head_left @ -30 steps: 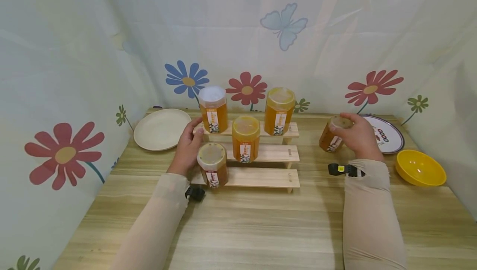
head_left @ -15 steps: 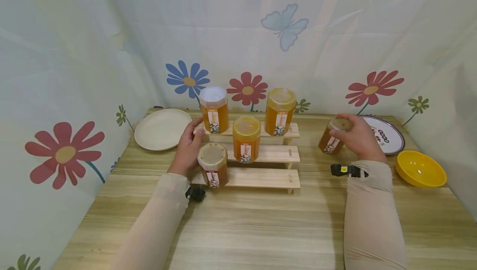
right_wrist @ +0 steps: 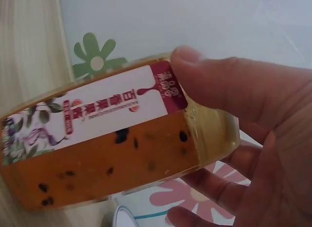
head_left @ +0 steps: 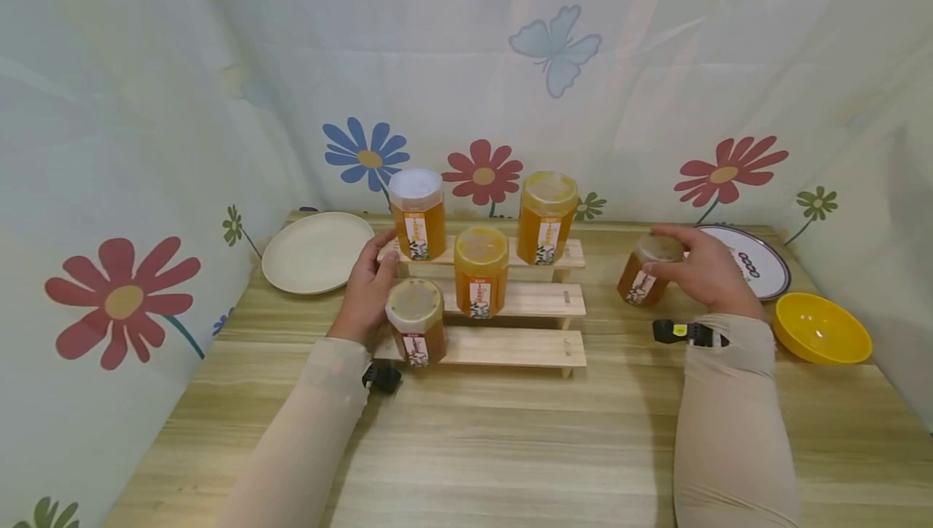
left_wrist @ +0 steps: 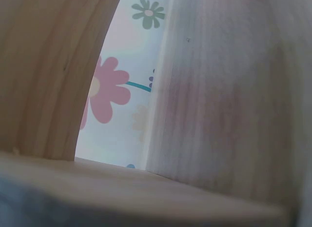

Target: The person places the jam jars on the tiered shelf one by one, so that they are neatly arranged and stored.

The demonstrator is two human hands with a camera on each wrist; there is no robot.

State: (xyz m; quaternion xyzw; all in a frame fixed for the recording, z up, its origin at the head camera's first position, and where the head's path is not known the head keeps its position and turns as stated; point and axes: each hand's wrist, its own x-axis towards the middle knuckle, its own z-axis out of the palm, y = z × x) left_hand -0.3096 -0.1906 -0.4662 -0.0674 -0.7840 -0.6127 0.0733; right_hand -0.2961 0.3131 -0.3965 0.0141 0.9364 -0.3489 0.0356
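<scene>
Held in the right hand [head_left: 703,273]: a jar [head_left: 645,270] of orange preserve with dark seeds, right of centre in the head view, tilted, just above the tabletop [head_left: 510,431]. Grip closed round the lid end, thumb over the top edge of the label [right_wrist: 105,107], other fingers curled underneath. White label with a maroon tab, red Chinese writing and a leaf sprig; too small and sideways to read with certainty.

Left hand [head_left: 367,289] at centre left, resting against the left end of a three-step wooden rack [head_left: 510,301], fingers curled loosely on the edge of the top step, thumb up beside a white-lidded jar [head_left: 417,214]. Hard to tell whether holding the rack or only touching it. Left wrist view filled with blurred pale wood close up, a flower-print wall behind.

On the rack: white-lidded jar and a yellow-lidded jar [head_left: 547,217] on the top step, one jar [head_left: 481,270] on the middle step, one darker jar [head_left: 415,321] at the left of the bottom step. Right halves of the middle and bottom steps bare.

Cream plate [head_left: 316,252] at upper left of the tabletop, printed plate [head_left: 758,269] with illegible lettering at right, yellow bowl [head_left: 822,328] near the right edge. Wide bare light wood-grain in the lower frame. White sheeting with flowers and a blue butterfly all round.
</scene>
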